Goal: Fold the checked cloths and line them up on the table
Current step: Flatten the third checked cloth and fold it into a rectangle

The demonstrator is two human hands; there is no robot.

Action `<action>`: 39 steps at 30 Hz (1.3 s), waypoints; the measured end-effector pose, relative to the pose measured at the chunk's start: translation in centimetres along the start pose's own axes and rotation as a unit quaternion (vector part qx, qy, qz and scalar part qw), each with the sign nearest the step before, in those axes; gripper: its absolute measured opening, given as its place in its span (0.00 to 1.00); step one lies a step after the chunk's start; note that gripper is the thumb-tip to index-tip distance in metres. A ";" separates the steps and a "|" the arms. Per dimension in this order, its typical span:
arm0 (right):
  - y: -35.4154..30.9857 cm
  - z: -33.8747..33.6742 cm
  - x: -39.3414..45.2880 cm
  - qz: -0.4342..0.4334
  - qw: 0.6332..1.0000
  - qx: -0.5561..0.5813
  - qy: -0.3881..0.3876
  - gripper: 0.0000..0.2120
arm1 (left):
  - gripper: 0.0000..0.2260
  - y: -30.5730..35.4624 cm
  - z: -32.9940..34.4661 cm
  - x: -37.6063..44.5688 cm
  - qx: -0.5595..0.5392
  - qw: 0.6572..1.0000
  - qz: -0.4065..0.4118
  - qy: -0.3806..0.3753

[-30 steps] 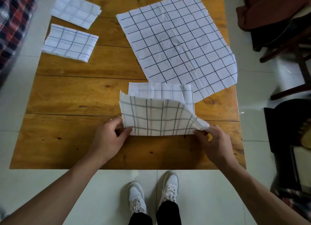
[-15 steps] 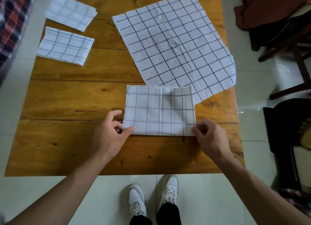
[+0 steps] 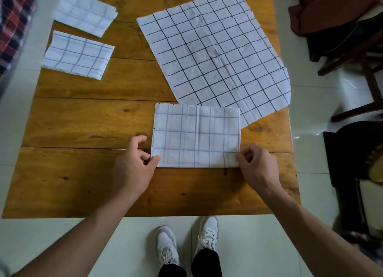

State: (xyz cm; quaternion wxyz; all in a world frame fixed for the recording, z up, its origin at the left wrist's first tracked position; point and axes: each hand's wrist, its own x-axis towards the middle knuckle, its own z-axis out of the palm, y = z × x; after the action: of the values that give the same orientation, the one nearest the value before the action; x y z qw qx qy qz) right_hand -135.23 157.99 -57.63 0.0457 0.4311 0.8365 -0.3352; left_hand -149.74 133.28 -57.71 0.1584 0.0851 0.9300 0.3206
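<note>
Left hand and right hand are pinching the near corners of the folded white grey-checked cloth, seemingly lying flat on the wooden plank surface, overlapping the unfolded black-checked cloth.

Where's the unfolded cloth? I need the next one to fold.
In the head view, the unfolded cloth lies spread over the table's far right, behind the just-folded cloth.

Pale tiled floor, perhaps chairs
</note>
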 end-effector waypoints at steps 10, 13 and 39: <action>-0.2 0.4 -0.3 -0.033 0.998 -0.040 0.033 0.07 | 0.22 -0.8 0.1 -0.3 0.071 0.995 0.068 0.008; -0.4 0.5 -0.7 -0.087 0.987 -0.113 0.080 0.08 | 0.19 -1.0 0.1 -0.4 0.125 0.984 0.128 0.011; -0.2 1.5 2.1 -0.297 0.909 -0.255 -0.144 0.40 | 0.28 -0.7 3.8 -0.6 0.308 0.901 0.273 -0.139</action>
State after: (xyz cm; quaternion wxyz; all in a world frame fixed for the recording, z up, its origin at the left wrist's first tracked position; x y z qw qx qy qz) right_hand -137.08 158.46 -59.46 0.1722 0.0839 0.9672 -0.1670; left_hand -147.87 134.74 -60.90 0.1582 0.4239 0.8911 0.0343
